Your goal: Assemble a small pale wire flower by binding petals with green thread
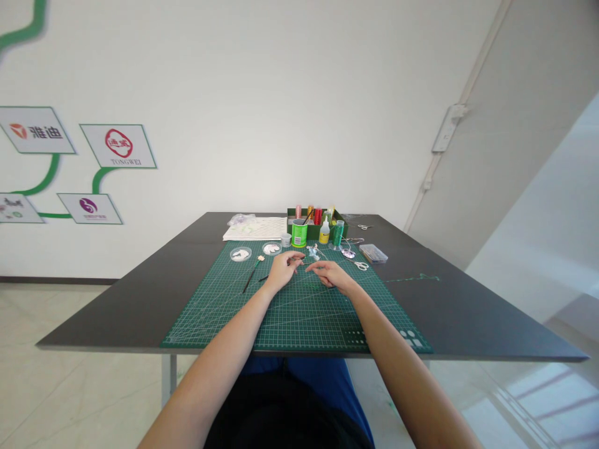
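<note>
Left hand and right hand near each other over a green mat.
In the head view, the left hand's fingers bend close together and the right hand's point toward them; whether either holds anything is too small to tell. A dark stick shows on the mat just beside the left wrist, and a pale-tipped stick lies to its left. Beyond the hands stand a green can, a glue bottle and a green spool, with a box behind. Scissors lie right of the right hand, near a clear case.
</note>
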Available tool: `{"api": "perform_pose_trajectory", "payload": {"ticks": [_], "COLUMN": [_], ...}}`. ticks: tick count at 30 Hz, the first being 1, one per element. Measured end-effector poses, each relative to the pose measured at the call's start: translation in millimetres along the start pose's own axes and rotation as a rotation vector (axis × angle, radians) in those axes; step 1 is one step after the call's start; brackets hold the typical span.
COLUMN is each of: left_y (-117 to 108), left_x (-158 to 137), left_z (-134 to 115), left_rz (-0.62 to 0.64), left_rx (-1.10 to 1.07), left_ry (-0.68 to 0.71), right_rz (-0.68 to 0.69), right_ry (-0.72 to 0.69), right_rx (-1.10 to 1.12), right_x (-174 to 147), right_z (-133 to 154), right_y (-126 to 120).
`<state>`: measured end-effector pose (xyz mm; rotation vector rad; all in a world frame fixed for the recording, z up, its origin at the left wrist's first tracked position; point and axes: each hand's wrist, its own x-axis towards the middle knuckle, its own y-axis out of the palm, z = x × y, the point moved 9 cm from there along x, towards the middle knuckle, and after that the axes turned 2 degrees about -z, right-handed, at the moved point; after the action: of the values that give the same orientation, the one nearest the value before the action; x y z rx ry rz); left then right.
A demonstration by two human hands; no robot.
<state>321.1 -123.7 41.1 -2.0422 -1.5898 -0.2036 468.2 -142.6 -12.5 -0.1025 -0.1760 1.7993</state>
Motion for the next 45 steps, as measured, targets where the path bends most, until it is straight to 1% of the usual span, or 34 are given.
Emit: {"api": "perform_pose_trajectory", "payload": {"ticks": [11, 16, 24, 30, 36, 45], "left_y": [-9, -12, -17, -16, -15, -9], "left_x": [0, 0, 0, -1, -1, -2], "left_z": [7, 6, 10, 11, 6, 8], "left_rz": [-0.081, -0.097, -0.122, -0.114, -0.096, -0.037], "left_rx": [0.108, 0.181, 0.225, 0.268, 0.332, 0.324], "left_ry": [-0.051, -0.049, -0.079, -0.054, -0.014, 0.0], "right_rz": [0.047, 0.059, 0.093, 0.118, 0.149, 0.157], "right_ry": [-0.002, -0.008, -0.014, -0.033, -0.066, -0.114], "right_rx": [-0.007, -0.007, 0.014, 0.032, 0.048, 0.201], "right_x": [-3, -2, -2, -5, -7, -13], "right_z": [3, 3, 4, 9, 16, 29], "right_y": [6, 6, 7, 10, 12, 14]}}
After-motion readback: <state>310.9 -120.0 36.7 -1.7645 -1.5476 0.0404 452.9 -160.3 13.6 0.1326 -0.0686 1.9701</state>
